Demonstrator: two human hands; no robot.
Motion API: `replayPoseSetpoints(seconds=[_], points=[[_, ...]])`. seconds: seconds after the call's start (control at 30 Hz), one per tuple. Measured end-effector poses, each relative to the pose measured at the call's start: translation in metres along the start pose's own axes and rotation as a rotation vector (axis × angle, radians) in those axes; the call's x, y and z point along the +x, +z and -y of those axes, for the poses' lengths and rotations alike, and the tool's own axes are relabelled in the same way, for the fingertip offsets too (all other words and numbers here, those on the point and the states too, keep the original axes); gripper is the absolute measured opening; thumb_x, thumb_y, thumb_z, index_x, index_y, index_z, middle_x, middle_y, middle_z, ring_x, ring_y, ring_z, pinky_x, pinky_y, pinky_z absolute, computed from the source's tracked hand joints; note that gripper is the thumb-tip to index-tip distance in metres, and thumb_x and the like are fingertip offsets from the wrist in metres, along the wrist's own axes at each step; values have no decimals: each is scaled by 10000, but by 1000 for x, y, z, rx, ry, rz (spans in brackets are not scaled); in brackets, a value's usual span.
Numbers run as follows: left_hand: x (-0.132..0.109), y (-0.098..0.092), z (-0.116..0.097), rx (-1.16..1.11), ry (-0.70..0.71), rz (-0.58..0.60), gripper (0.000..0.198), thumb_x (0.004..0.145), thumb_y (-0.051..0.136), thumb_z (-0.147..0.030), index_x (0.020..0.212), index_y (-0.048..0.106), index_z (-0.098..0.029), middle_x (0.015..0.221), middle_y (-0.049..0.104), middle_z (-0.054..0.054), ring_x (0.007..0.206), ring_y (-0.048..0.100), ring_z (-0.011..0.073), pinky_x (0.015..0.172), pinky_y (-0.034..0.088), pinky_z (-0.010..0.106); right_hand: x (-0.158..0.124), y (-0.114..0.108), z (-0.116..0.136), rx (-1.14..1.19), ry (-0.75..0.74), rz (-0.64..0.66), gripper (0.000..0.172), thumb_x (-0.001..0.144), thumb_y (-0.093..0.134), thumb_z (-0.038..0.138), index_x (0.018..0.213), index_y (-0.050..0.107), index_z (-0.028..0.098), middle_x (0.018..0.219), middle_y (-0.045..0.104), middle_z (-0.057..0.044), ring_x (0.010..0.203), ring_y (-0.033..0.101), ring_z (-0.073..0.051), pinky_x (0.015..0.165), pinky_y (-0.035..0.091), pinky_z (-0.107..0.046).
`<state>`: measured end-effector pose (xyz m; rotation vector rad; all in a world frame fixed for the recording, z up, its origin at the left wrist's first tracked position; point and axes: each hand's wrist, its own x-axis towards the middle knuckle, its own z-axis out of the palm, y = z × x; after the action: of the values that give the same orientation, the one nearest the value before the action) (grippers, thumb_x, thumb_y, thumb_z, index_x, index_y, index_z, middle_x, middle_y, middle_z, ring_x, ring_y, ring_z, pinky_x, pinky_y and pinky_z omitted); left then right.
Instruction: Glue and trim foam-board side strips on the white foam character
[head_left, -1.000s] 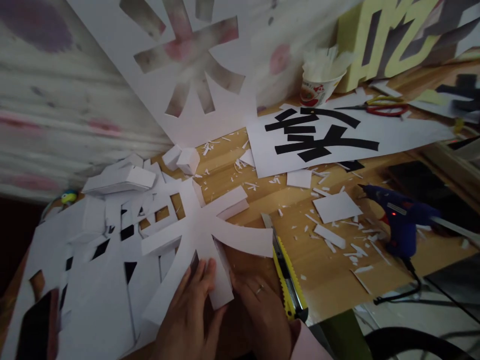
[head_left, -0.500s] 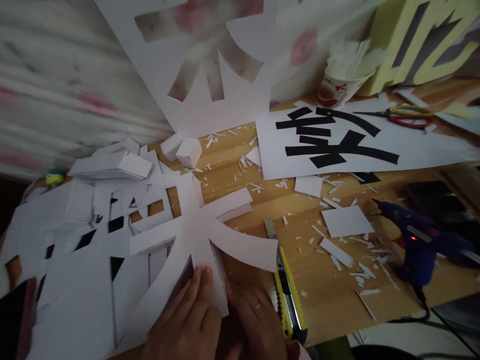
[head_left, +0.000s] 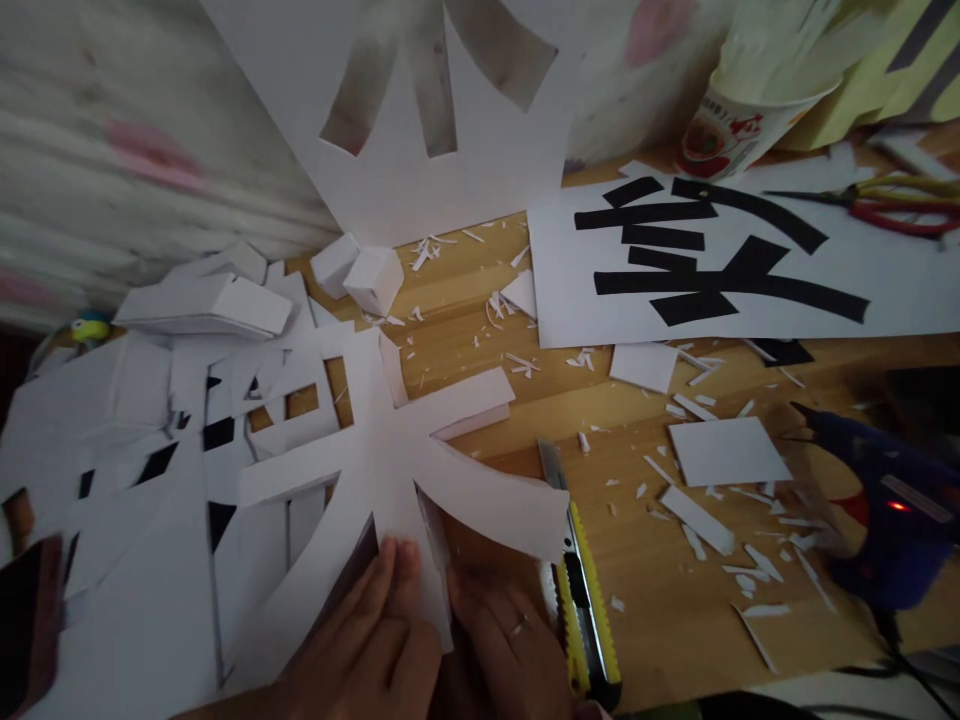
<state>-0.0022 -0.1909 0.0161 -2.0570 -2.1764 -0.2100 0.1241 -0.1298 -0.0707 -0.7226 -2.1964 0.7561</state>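
Delta over the last second is mostly the camera. The view has dropped and closed in, so everything has slid up and outward in the frame. The paper cup (head_left: 739,125) and scissors (head_left: 900,200) now sit at the top right edge, and the blue glue gun (head_left: 892,520) is half out at the right, its red light on.

On the wooden table (head_left: 645,590) itself we see no real shift. The white character cut-out (head_left: 397,450) lies left of centre as before, its lower strokes running down to the hands. The yellow utility knife (head_left: 581,600) is where it was, flat on the table and just right of the right hand, with its blade out and pointing up-frame under the cut-out's right stroke tip. Nobody is holding it.

- **Left hand** (head_left: 367,640): at bottom centre, flat, fingers together, tips pressed on the cut-out's lower middle stroke. They've crept slightly up the stroke.
- **Right hand** (head_left: 510,640): just beside it, ring visible, fingers loosely bent, tips at that stroke's right edge. It pinches nothing that we can see.

Read: both hands stay on the cut-out, holding it down and working that lower stroke. The knife and glue gun are idle.

Also in frame:
- printed sheet with the black character (head_left: 720,300), upper right
- stencil sheet (head_left: 450,190), leaning at top centre
- white offcuts (head_left: 727,450), scattered right of centre
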Motion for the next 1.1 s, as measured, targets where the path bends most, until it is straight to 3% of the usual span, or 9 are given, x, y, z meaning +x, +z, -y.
replayPoseSetpoints(seconds=[0.1,0.3,0.6,0.87,1.1], points=[[5,-4,-3,97,-3,22,320,855,332,-29,794,615,-166,1080,721,100,1098,646,194,959,517,268,0,3,3,35,28,-55,370,885,392,157,1205,572,117,943,724,-109,795,674,-211,660,564,-311],[7,-10,2,201,188,192,345,846,264,-25,814,571,-180,1084,714,133,1073,659,241,893,561,307,-3,-4,5,116,85,81,431,855,447,125,1280,521,125,1047,706,-121,917,662,-234,761,564,-347],[-1,-5,6,195,148,181,296,891,323,-101,947,608,-156,1162,685,118,1156,611,216,956,521,281,-2,-7,0,82,25,124,454,858,454,114,1311,493,106,1075,706,-131,918,675,-235,783,576,-341],[0,-10,9,224,232,221,258,867,347,-135,925,598,-154,1139,691,144,1066,662,235,841,581,311,2,-11,1,15,15,157,438,850,420,96,1277,520,98,1060,715,-127,871,684,-222,724,586,-311],[8,-15,6,206,183,193,205,856,390,-120,831,587,-170,1125,693,145,1069,659,230,841,585,302,2,-12,-1,33,-12,187,412,878,396,101,1258,551,69,1066,715,-145,857,690,-230,713,599,-315]])
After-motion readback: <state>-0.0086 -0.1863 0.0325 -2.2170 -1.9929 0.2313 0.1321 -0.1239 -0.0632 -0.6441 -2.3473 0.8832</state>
